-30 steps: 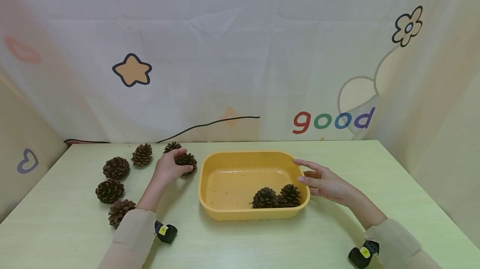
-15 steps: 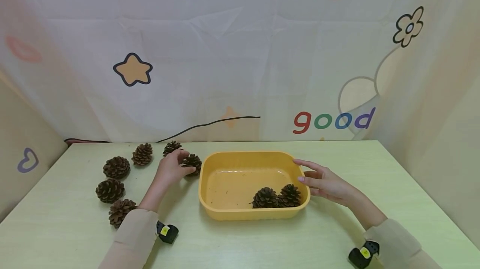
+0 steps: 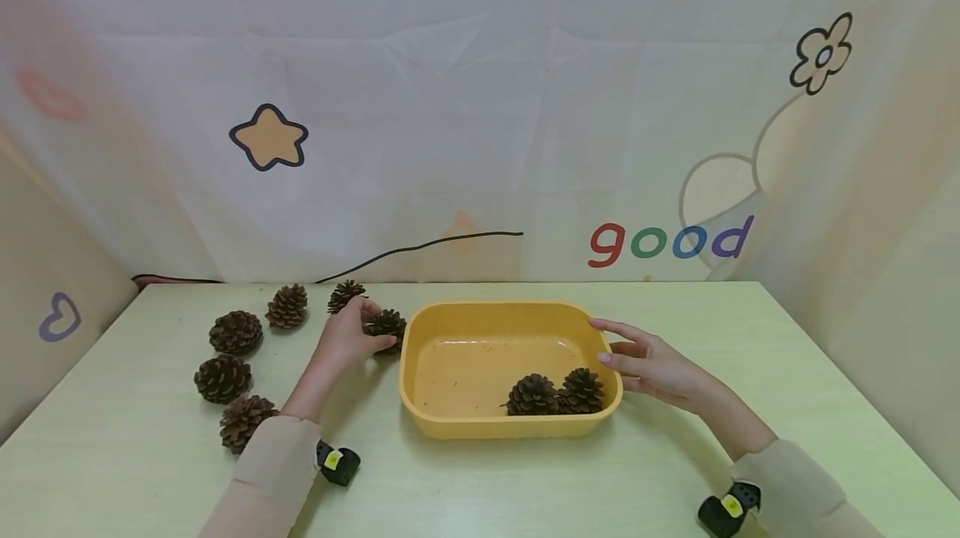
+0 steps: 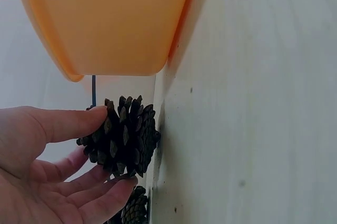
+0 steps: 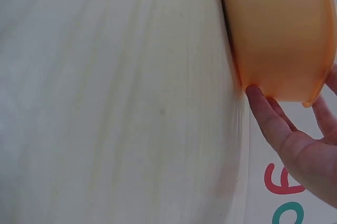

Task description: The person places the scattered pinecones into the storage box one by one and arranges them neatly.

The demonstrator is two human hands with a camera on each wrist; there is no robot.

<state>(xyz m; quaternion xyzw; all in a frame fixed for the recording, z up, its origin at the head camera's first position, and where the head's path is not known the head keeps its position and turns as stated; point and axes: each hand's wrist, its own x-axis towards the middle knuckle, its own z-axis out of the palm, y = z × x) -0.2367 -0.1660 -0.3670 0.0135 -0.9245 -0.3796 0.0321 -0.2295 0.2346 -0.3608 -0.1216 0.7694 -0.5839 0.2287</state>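
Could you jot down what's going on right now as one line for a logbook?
left hand: grips pine cone beside yellow tub | right hand: fingers rest against tub's side | in tub: two cones | table: five loose cones

pale green surface (image 3: 480, 488), a printed cloth backdrop (image 3: 480, 105) with a star (image 3: 268, 138), and a black cable (image 3: 420, 246) along it.

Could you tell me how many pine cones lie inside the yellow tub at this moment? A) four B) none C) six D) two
D: the head view shows two pine cones side by side at the near right of the yellow tub, while the left hand pinches another pine cone outside the tub.
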